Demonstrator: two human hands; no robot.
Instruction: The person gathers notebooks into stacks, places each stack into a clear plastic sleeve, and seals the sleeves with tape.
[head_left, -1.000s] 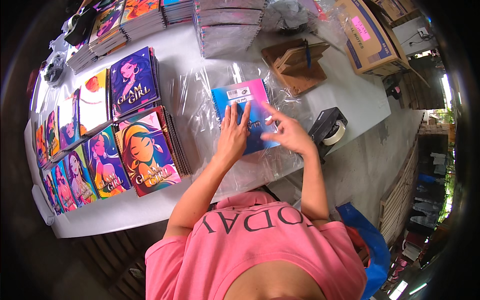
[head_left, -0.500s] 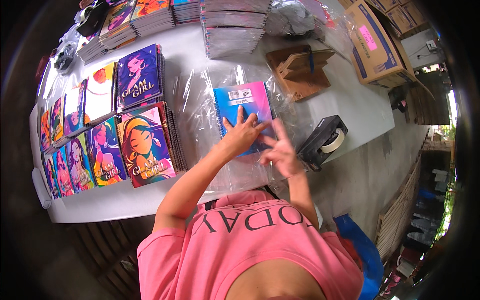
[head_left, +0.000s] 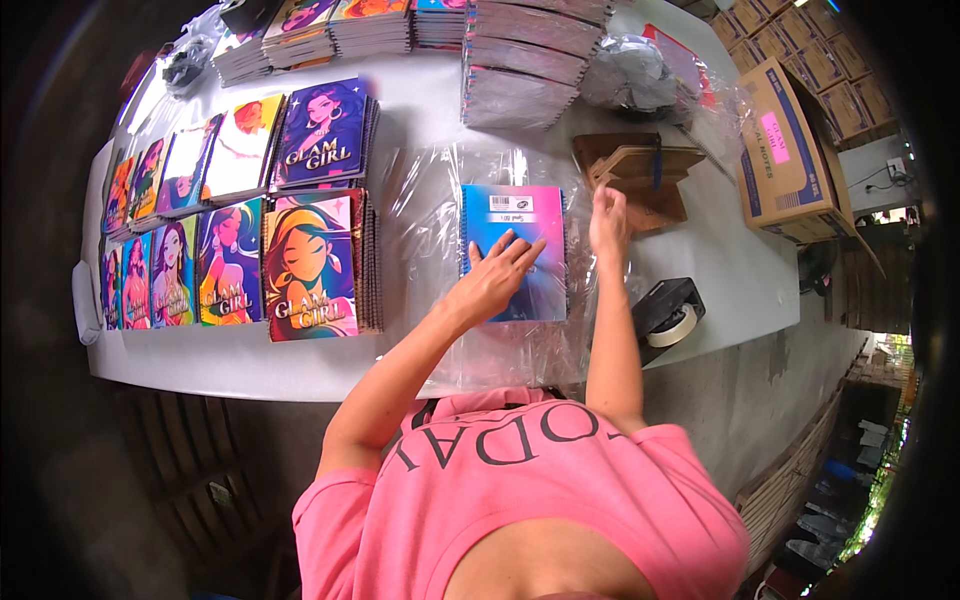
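A spiral notebook (head_left: pixel 545 270) with a blue-to-pink cover and a white label lies on a sheet of clear plastic film (head_left: pixel 420 230). My left hand (head_left: pixel 492 280) rests on the cover, its fingers stretched out and pressing flat. Just right of the notebook my right hand (head_left: pixel 609 228) is raised over the film's right side, fingers drawn together and pointing away from me. Whether the film's edge is between those fingers is too blurred to tell. Near my right forearm stands a black tape dispenser (head_left: pixel 672 312) with a roll of tape.
Stacked notebooks with illustrated covers (head_left: pixel 312 265) fill the table's left side. Taller notebook stacks (head_left: pixel 520 70) stand at the back. A wooden stand (head_left: pixel 650 185) sits beyond my right hand. An open cardboard box (head_left: pixel 790 160) is at the far right, near bunched plastic (head_left: pixel 630 75).
My right hand has moved away from the notebook's lower right, further up and right, and its spread fingers have closed together. The left hand stays on the cover. The whole view has shifted.
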